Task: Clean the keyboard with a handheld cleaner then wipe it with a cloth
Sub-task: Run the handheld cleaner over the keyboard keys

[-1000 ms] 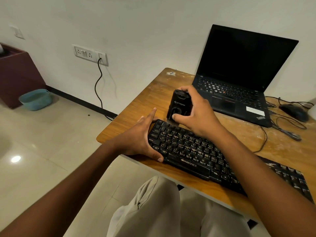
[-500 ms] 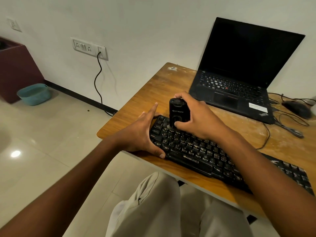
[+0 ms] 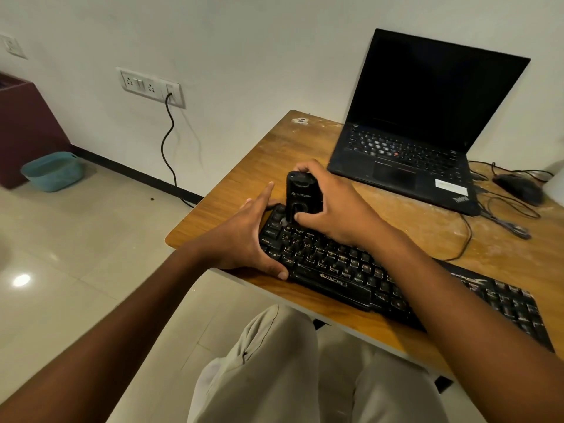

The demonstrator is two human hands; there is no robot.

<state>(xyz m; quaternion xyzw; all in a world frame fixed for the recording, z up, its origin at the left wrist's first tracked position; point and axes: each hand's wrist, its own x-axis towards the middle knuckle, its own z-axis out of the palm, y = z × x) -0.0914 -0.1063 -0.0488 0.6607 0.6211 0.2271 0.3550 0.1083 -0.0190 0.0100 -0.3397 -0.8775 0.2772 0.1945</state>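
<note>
A black Zebronics keyboard [image 3: 335, 270] lies slanted along the near edge of the wooden table [image 3: 274, 148]. My left hand [image 3: 244, 239] holds its left end, thumb hooked over the front edge and fingers lying along the side. My right hand [image 3: 338, 206] grips a black cylindrical handheld cleaner [image 3: 300, 193] upright, its lower end on the keys at the keyboard's far left corner. My right forearm hides part of the keyboard's middle. No cloth is in view.
An open black laptop [image 3: 427, 117] with a dark screen stands behind the keyboard. A black mouse [image 3: 518, 186] and loose cables [image 3: 500, 221] lie at the right. On the floor at left are a teal basket [image 3: 53, 170] and a cord plugged into a wall socket [image 3: 151, 87].
My right hand has brought the cleaner from just behind the keyboard's back edge down onto the keys at the left corner. My left hand keeps its hold on the left end.
</note>
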